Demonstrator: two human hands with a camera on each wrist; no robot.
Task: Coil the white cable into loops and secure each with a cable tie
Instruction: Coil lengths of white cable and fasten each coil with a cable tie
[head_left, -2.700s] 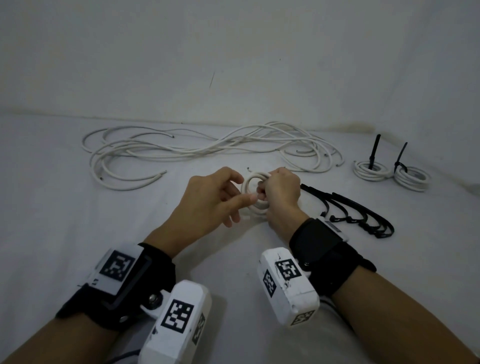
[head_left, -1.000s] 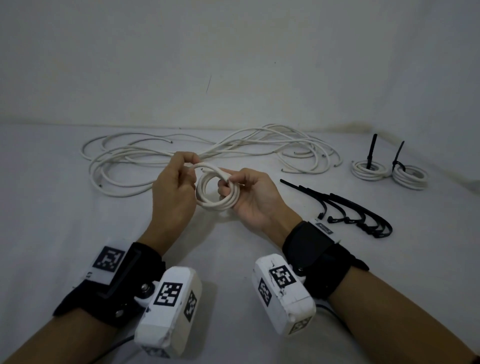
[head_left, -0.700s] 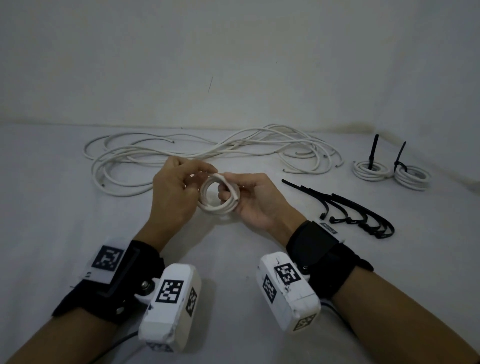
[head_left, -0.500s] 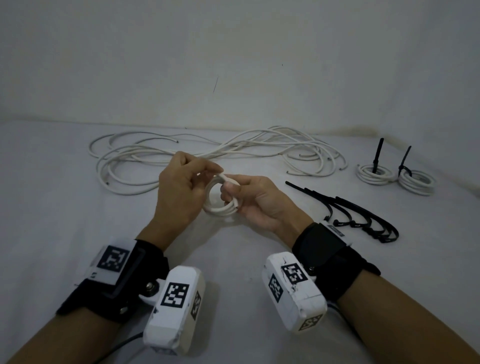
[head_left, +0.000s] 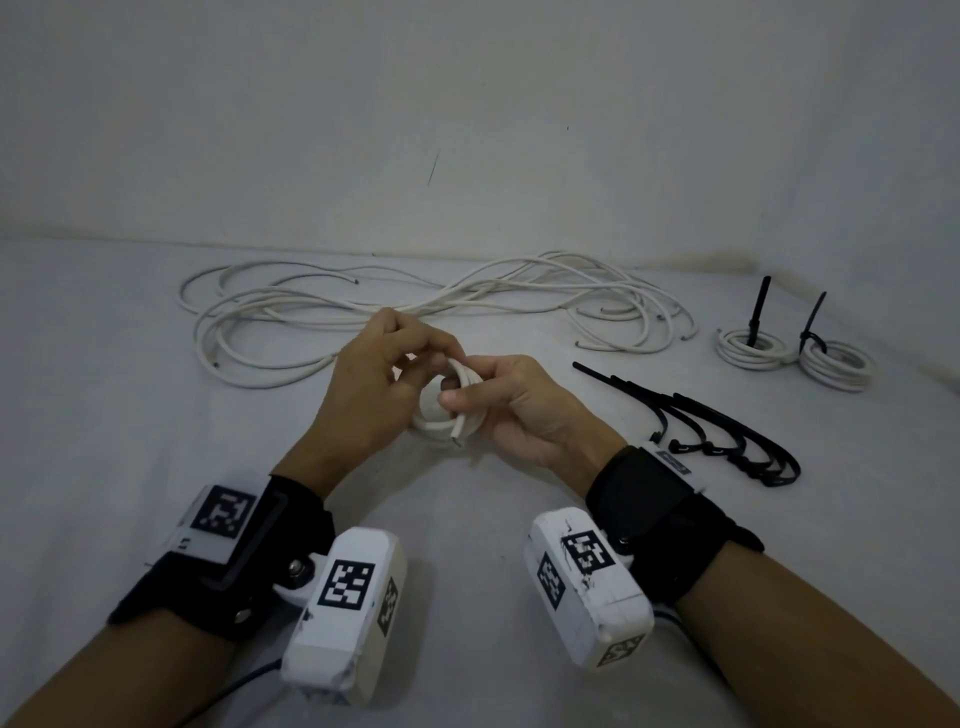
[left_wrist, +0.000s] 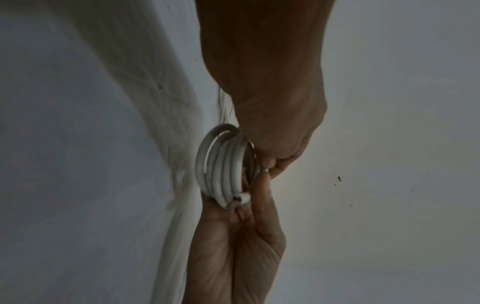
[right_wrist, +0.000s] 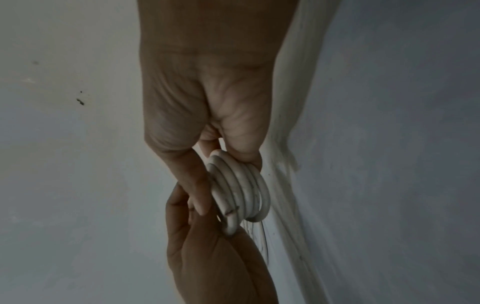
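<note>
Both hands are on it now: the right hand (head_left: 511, 410) pinches the small coil of white round cable (head_left: 451, 410) between thumb and fingers, the left hand (head_left: 374, 387) curls fingertips round its far side. Since a second ago the wide ring has been squeezed tight, its cut end (left_wrist: 235, 200) tucked in, so it looks ready for a tie. The black plastic cable ties (head_left: 717, 436) lie untouched to the right. The left hand hides the coil's far edge.

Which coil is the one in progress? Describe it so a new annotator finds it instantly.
Start at the two hands meeting mid-frame over the white table. The small white cable coil is held between the left hand and right hand. Unlike the two finished coils at far right, it carries no black tie and is off the table.
</note>
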